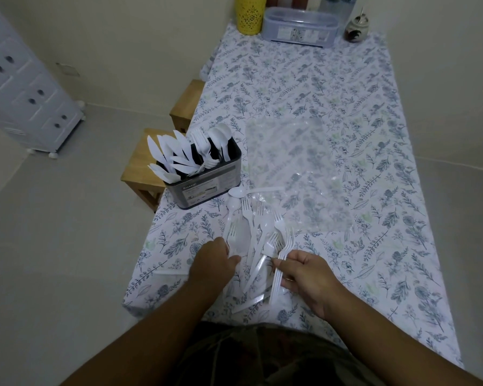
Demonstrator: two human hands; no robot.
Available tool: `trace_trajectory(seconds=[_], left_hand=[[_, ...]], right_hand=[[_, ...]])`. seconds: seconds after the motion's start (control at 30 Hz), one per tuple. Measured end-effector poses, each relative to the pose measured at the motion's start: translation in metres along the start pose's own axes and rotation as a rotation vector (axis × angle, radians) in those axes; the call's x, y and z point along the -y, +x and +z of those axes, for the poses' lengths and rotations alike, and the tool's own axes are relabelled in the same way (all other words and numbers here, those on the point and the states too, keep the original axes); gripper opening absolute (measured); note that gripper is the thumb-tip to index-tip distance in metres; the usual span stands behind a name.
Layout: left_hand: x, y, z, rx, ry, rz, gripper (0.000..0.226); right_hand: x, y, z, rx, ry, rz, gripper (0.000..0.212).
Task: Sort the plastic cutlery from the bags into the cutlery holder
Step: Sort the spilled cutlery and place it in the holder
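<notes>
Off the table's left edge two wooden stools (144, 160) stand on the floor, partly tucked under the cloth. Just inside that edge, on the flowered tablecloth (374, 190), stands the cutlery holder (204, 182), with white knives (170, 154) fanned out of its left compartment, forks (202, 144) in the middle one and spoons (221, 135) on the right. Near the table's front edge my left hand (212, 264) lies on the loose pile of cutlery (251, 235), its fingers curled down onto the pieces; I cannot tell whether it actually grips any. The pile is mostly forks and spoons, lying on a clear plastic bag just in front of the holder, and one spoon (237, 192) lies apart at its far side. To the right of the pile my right hand (307, 277) pinches a stacked bundle of forks (280, 263) by the handles, tines pointing away from me. Beyond it an emptied clear bag (296, 168) lies flat at the table's middle. At the far edge stand a yellow container (250, 15), a lidded plastic box (300, 26) and a small jar (356, 29).
</notes>
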State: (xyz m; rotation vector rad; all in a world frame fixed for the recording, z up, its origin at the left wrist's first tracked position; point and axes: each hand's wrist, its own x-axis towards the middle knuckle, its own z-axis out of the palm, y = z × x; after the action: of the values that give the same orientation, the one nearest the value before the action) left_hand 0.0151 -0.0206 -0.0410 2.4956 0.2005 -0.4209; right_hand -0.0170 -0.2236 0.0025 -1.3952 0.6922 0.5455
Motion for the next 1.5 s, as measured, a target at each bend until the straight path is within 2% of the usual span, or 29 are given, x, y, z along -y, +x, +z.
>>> trace_trajectory(seconds=[0.17,0.23,0.33,0.43,0.6,0.67,0.83,0.93,1.03,1.17,1.23,1.37,1.5], left_hand=[[0.001,0.005,-0.003,0.020,0.088,0.085,0.016],[-0.002,0.003,-0.005,0.018,0.029,0.124,0.014],[-0.017,-0.006,-0.015,0.011,-0.294,0.062,0.009],[-0.036,-0.020,-0.019,0.117,-0.683,-0.061,0.020],[-0.047,-0.036,-0.010,0.198,-0.868,-0.089,0.024],[-0.048,-0.036,-0.008,0.177,-0.811,-0.039,0.024],[-0.054,-0.039,-0.002,0.045,-0.390,0.272,0.018],[-0.054,-0.034,0.003,0.069,-0.202,0.405,0.021],[-0.049,-0.026,0.005,0.076,-0.131,0.310,0.026],[-0.046,-0.014,0.008,0.065,-0.033,0.237,0.014],[-0.050,-0.010,0.012,0.076,-0.001,0.261,0.013],[-0.060,0.002,0.024,0.106,0.195,0.368,0.027],[-0.067,0.008,0.030,0.122,0.313,0.436,0.013]], right_hand=[[0.001,-0.001,0.000,-0.024,-0.019,-0.001,0.026],[0.002,-0.002,0.001,-0.026,-0.022,-0.016,0.027],[0.005,-0.005,0.005,-0.012,-0.001,-0.032,0.021],[0.011,-0.009,0.011,0.046,0.050,-0.044,0.011],[0.012,-0.011,0.015,0.092,0.080,-0.063,0.015],[0.011,-0.010,0.012,0.085,0.064,-0.069,0.016],[0.006,-0.012,0.005,0.098,0.053,-0.081,0.016],[-0.001,-0.011,-0.005,0.056,0.014,-0.100,0.021],[-0.009,-0.008,-0.017,-0.012,-0.031,-0.109,0.023],[-0.016,-0.003,-0.035,-0.082,-0.014,-0.076,0.024],[-0.020,-0.001,-0.044,-0.104,-0.005,-0.083,0.028],[-0.025,0.004,-0.059,-0.093,-0.002,-0.109,0.032],[-0.024,0.008,-0.072,-0.055,0.035,-0.108,0.037]])
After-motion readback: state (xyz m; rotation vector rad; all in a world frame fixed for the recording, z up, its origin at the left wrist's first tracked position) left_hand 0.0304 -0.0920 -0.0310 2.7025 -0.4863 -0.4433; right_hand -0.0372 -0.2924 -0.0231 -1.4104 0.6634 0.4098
